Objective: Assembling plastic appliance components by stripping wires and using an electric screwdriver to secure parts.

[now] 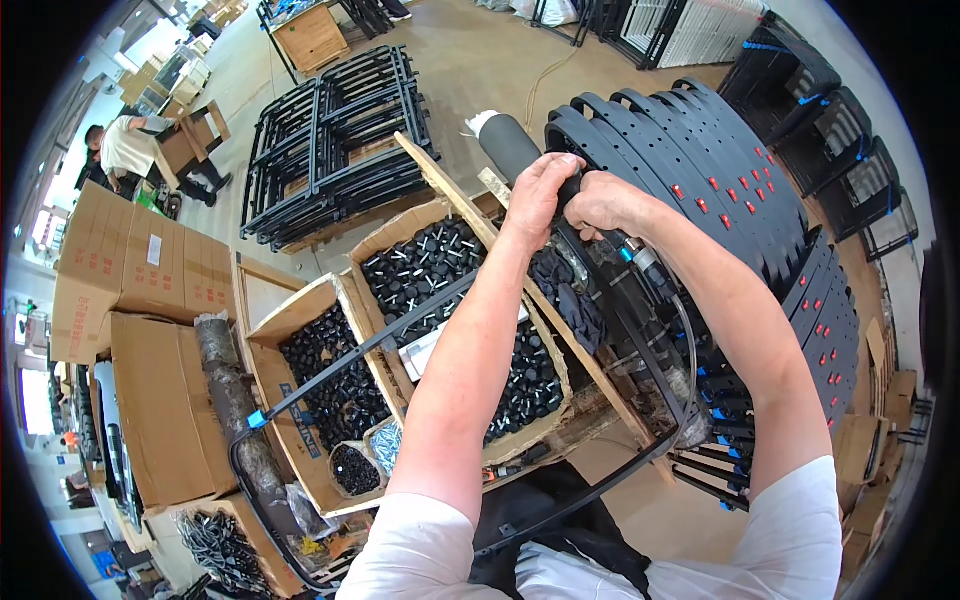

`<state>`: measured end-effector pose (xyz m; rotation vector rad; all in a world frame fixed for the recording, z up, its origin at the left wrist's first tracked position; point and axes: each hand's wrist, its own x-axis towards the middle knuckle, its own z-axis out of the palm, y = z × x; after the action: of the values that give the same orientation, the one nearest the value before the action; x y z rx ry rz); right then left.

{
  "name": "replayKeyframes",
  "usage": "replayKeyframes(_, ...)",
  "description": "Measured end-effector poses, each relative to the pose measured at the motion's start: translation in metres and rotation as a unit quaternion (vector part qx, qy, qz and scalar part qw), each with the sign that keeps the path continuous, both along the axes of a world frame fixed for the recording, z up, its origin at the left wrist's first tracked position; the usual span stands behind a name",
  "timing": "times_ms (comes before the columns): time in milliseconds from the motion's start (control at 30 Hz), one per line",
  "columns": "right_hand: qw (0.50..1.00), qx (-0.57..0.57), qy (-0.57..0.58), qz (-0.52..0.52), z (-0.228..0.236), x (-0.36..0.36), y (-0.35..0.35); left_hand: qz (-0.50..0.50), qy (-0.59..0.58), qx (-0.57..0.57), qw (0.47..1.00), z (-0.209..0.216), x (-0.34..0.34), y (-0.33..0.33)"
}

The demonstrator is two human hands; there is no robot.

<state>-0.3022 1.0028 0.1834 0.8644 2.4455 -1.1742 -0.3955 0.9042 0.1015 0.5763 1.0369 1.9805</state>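
Observation:
A thick black foam tube (509, 148), pale at its far end, points away to the upper left in front of me. My left hand (540, 197) is closed around it. Right beside it, my right hand (606, 203) is closed at the tube's near end, where the fingers hide part of the grip. From under my hands a bent black metal frame (640, 350) runs toward me and curves past my waist. Its other leg (330, 372), with a blue-capped end, crosses under my left forearm. A hose-fed hand tool (650, 268) hangs near my right wrist.
Boxes of black-headed bolts (425, 255) and black knobs (335, 365) stand below my left arm. Curved black panels with red pieces (690, 165) are stacked at right. Black frames (340, 140) lie stacked ahead. Cartons (170, 400) line the left; a person (135, 150) bends farther off.

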Motion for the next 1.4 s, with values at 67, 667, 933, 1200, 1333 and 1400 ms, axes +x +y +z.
replayKeyframes(67, 1.000, -0.001, 0.004, -0.007, 0.001, 0.001, -0.001, 0.002, 0.005, 0.004, 1.000, 0.001, 0.000, 0.000)
replayKeyframes(667, 0.977, 0.073, 0.008, 0.199, 0.049, -0.049, -0.249, 0.181, 0.044, -0.058, 0.981, 0.039, -0.024, -0.276)
replayKeyframes(933, 0.965, 0.097, -0.002, 0.245, 0.037, -0.080, -0.349, 0.220, 0.011, -0.046, 0.974, 0.022, -0.045, -0.379)
replayKeyframes(1200, 0.959, 0.147, -0.027, 0.239, 0.031, -0.092, -0.366, 0.207, 0.009, -0.010, 0.978, 0.010, -0.056, -0.389)
replayKeyframes(1333, 0.962, 0.143, -0.017, 0.233, 0.026, -0.088, -0.370, 0.206, 0.015, -0.004, 0.979, 0.006, -0.057, -0.392)
replayKeyframes(1400, 0.962, 0.142, -0.029, 0.232, 0.027, -0.092, -0.370, 0.208, 0.013, 0.000, 0.978, 0.006, -0.058, -0.392)
